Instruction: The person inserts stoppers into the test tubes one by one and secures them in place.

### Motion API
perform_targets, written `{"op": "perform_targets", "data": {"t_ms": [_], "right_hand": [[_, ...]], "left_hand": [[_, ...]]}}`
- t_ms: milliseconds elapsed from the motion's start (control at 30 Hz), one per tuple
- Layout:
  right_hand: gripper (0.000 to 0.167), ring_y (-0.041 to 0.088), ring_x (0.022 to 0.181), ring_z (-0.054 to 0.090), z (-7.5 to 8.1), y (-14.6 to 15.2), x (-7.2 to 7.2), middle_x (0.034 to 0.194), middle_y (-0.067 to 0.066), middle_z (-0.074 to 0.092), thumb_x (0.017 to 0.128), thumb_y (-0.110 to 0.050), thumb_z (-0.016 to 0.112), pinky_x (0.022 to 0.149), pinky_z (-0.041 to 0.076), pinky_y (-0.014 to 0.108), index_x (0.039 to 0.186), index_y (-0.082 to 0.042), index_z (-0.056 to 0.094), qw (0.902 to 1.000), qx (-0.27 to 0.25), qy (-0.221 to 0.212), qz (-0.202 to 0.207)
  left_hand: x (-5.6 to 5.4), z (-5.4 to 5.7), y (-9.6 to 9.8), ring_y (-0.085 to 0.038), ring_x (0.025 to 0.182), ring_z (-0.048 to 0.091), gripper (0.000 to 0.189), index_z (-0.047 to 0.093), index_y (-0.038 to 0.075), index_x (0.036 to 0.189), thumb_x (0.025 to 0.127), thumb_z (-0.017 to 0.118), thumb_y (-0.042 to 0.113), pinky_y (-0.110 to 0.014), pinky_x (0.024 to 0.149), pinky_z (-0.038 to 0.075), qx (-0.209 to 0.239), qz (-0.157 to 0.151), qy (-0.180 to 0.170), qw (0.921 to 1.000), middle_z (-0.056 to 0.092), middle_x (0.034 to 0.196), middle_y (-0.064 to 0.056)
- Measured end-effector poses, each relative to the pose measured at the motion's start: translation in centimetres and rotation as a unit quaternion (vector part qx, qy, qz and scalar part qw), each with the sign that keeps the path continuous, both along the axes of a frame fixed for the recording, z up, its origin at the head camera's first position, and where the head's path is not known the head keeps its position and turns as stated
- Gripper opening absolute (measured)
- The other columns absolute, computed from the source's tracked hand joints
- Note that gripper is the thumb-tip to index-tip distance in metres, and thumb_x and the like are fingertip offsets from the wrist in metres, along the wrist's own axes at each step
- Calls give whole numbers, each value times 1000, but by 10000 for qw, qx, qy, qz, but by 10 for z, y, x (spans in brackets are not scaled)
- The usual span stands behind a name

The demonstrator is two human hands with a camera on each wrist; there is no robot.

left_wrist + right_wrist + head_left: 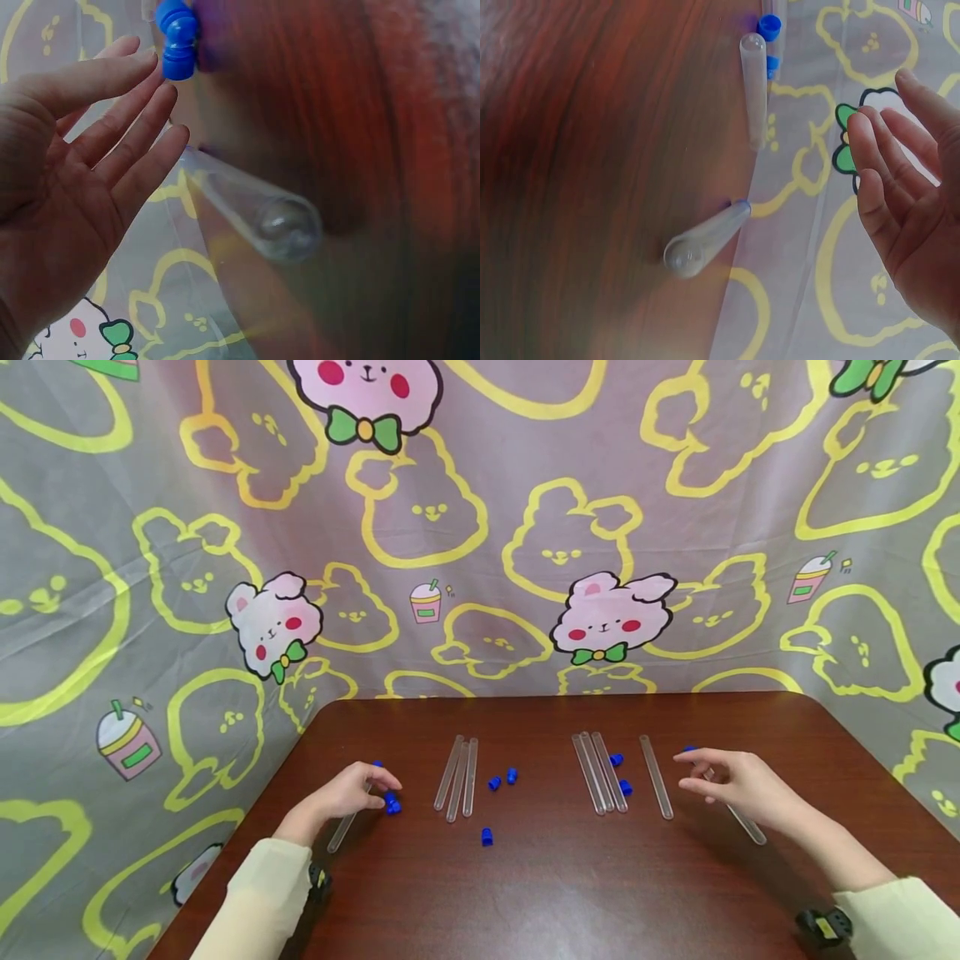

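Observation:
My left hand (351, 792), fingers relaxed, hovers over a clear test tube (342, 832) whose upper part it hides. Right by its fingertips lie small blue caps (392, 803); the left wrist view shows these caps (178, 37) beyond the fingers and the tube's rounded end (289, 229) below. On the other side, my right hand (738, 781) has loosely bent fingers with nothing between them. It is above another test tube (747, 827), with blue showing past the fingertips. In the right wrist view that tube (705, 240) has blue at its far end.
Three test tubes (456, 781) lie together left of centre, and three more (600, 774) right of centre. A single tube (656, 777) lies beside them. Loose blue caps (487, 837) are scattered between on the brown table (450, 902). A patterned curtain (487, 543) hangs behind.

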State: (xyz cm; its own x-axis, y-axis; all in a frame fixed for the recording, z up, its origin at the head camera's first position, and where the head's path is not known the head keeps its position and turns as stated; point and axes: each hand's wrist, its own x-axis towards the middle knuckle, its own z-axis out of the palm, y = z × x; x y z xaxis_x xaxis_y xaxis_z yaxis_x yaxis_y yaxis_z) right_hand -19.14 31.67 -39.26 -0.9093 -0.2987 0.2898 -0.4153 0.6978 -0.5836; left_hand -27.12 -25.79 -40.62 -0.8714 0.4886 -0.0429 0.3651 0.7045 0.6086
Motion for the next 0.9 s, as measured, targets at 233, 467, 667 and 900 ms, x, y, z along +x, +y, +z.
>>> {"op": "perform_targets", "data": {"t_ms": [233, 467, 667, 900], "right_hand": [[34, 14, 56, 60, -2, -9, 0, 77, -1, 66, 85, -14, 75, 49, 47, 27, 116, -4, 66, 9999, 60, 49, 115], [34, 11, 56, 58, -1, -18, -1, 76, -7, 64, 86, -15, 75, 48, 45, 26, 116, -4, 65, 9995, 140, 64, 294], [34, 11, 56, 58, 0, -20, -3, 78, -11, 62, 86, -14, 75, 48, 44, 25, 117, -2, 65, 9990, 182, 94, 391], [35, 7, 57, 57, 3, -23, -6, 78, -12, 62, 84, -14, 76, 50, 44, 25, 115, -3, 66, 9985, 328, 127, 429]], "left_hand": [[-4, -7, 3, -27, 91, 62, 26, 71, 2, 102, 79, 74, -9, -39, 79, 54, -42, -61, -46, 10000, 68, 98, -7], [-5, -11, 4, -25, 88, 62, 25, 73, 4, 99, 78, 74, -10, -38, 77, 55, -67, 50, -48, 10000, 69, 94, -5], [-2, -12, 4, -23, 86, 61, 24, 74, 6, 97, 79, 74, -10, -39, 78, 54, -137, 183, -12, 9997, 68, 92, -3], [0, -13, 4, -19, 79, 59, 18, 74, 6, 94, 80, 75, -6, -35, 72, 53, -156, 314, 33, 9994, 68, 90, -2]]}}
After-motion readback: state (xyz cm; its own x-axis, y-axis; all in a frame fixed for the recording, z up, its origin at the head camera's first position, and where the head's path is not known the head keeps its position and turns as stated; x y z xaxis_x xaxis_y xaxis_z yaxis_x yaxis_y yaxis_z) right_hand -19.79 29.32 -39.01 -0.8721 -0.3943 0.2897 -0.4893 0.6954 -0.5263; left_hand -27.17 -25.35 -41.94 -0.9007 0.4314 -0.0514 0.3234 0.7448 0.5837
